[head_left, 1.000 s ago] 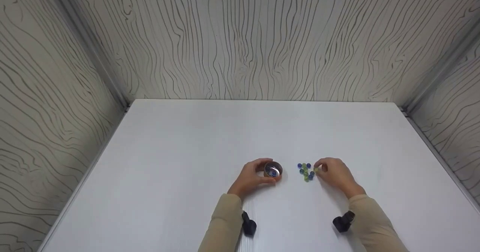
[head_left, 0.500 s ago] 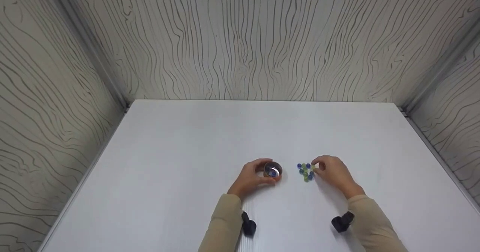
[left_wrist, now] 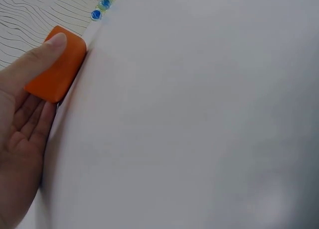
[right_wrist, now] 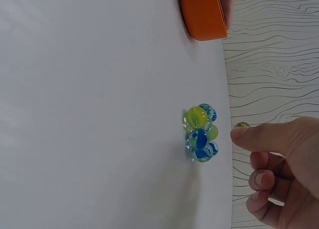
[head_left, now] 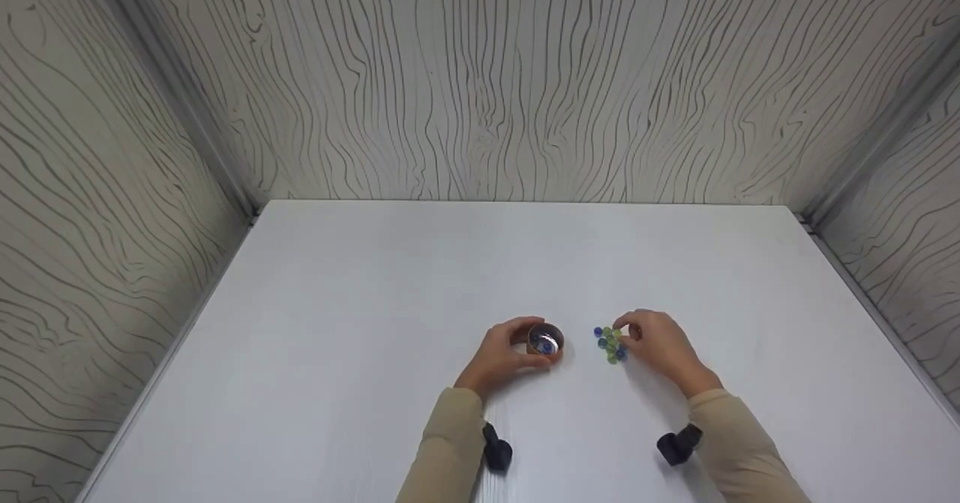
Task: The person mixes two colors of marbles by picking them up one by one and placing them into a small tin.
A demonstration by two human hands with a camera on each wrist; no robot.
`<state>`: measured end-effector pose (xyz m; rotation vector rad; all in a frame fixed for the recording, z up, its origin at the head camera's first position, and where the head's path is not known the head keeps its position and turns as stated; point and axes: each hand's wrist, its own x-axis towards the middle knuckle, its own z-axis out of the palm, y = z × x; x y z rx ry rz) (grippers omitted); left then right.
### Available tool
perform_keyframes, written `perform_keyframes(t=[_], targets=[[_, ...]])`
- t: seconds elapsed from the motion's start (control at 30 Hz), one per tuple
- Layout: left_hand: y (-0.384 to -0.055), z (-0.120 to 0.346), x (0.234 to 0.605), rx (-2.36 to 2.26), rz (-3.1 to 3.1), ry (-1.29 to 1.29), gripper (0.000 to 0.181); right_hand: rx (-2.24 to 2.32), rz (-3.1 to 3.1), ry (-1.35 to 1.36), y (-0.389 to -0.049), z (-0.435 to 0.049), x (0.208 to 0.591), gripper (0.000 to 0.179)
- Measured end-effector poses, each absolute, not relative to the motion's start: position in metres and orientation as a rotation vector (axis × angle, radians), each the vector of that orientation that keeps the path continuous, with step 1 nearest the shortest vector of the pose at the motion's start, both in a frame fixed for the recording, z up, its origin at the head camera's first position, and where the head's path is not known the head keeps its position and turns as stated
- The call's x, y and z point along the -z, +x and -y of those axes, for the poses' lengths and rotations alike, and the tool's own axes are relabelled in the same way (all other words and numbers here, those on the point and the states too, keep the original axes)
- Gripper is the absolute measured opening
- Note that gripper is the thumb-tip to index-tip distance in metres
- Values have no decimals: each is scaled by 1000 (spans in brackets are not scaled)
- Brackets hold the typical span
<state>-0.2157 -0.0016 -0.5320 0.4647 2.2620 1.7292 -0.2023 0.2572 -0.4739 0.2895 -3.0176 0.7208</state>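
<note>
My left hand (head_left: 499, 351) holds a small round orange cup (left_wrist: 62, 72) between thumb and fingers. Its inside is shiny, and at least one blue marble (head_left: 547, 347) lies in it. To the right of the cup, several glass marbles (right_wrist: 198, 138), blue and yellow-green, sit in a tight cluster on the table. My right hand (head_left: 661, 344) is at the right side of this cluster. In the right wrist view its thumb and forefinger pinch a yellowish marble (right_wrist: 242, 124), mostly hidden behind the thumb and raised above the table. The other fingers are curled loosely.
A white table (head_left: 375, 285) lies under both hands, with wood-grain-patterned panels (head_left: 480, 83) behind it and at both sides. Black camera mounts (head_left: 497, 454) stick out from the inner side of each beige sleeve (head_left: 448, 443).
My right hand has moved left with the pinched yellowish marble, from the cluster's right side to over its right edge. My left hand and the cup stay in place.
</note>
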Motion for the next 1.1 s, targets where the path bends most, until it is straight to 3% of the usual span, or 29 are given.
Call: perform_keyframes(t=[1.1], targets=[[-218,2,532,-1748,-2240,487,63,-743,3045,336,-202,-233,470,17]])
